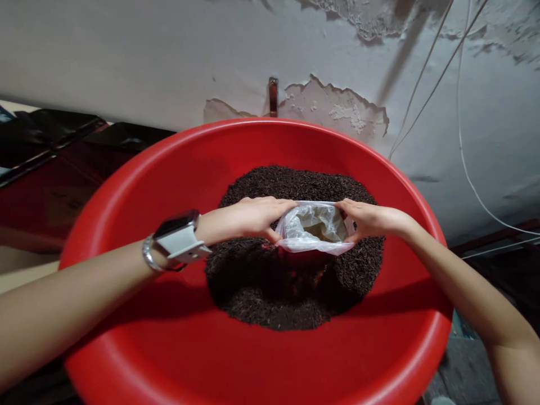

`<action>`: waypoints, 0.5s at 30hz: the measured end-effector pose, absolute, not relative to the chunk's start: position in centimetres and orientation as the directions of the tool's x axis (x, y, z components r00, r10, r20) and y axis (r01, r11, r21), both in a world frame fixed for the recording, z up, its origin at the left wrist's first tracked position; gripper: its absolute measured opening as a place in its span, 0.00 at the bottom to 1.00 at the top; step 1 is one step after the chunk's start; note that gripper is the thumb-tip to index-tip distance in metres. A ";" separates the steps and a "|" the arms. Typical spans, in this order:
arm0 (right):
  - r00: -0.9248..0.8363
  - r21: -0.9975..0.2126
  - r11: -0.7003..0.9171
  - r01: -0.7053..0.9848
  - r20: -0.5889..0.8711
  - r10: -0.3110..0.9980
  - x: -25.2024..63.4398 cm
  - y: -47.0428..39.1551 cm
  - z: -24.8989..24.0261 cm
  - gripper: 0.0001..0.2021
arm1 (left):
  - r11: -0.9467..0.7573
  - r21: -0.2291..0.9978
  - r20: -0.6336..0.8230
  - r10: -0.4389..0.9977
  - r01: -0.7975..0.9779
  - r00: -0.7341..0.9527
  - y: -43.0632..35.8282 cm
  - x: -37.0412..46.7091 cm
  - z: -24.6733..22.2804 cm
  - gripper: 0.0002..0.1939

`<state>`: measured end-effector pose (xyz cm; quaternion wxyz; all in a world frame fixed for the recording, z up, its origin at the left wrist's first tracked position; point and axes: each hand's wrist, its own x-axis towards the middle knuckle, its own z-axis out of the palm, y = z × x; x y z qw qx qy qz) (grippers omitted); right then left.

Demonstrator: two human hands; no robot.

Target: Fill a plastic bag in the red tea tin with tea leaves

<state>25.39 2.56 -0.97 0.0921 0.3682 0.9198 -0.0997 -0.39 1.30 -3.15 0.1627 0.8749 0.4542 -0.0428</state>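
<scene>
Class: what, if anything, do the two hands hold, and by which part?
Both the left hand and right hand hold a clear plastic bag by opposite edges of its open mouth.

Both forearms reach forward from the lower corners of the view and converge, hands facing one another with a narrow gap between them. The left hand [253, 218] lies palm down, fingers curled inward and thumb tucked beneath in a pinch; the wrist behind it is straight and carries a watch [180, 239] and a bangle [148, 256]. The right hand [366, 220] mirrors this pose, fingers bent and closed in a pinch at its inner edge, wrist level and bare.
</scene>
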 end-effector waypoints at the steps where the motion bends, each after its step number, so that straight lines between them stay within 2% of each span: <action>1: -0.699 -0.129 0.695 0.707 -0.273 0.661 25.3 2.7 -0.9 0.31 | -0.542 0.294 -0.238 0.757 0.788 0.609 1.6 -0.5 -3.3 0.45; 5: -0.611 -0.210 0.579 0.788 -0.377 0.696 25.1 3.2 -0.9 0.34 | -0.495 0.448 -0.347 0.671 0.745 0.655 3.3 -1.0 -4.2 0.49; 9: -0.618 -0.426 0.451 0.785 -0.475 0.627 25.7 4.2 -1.4 0.33 | -0.460 0.553 -0.350 0.628 0.695 0.695 4.6 -1.2 -4.8 0.51; 12: -0.649 -0.517 0.406 0.754 -0.484 0.588 26.4 4.8 -2.2 0.34 | -0.430 0.643 -0.353 0.568 0.634 0.744 5.0 -1.3 -5.0 0.51; 15: -0.646 -0.567 0.354 0.744 -0.475 0.597 27.1 4.9 -3.1 0.37 | -0.308 0.689 -0.459 0.516 0.656 0.723 5.2 -1.7 -5.6 0.49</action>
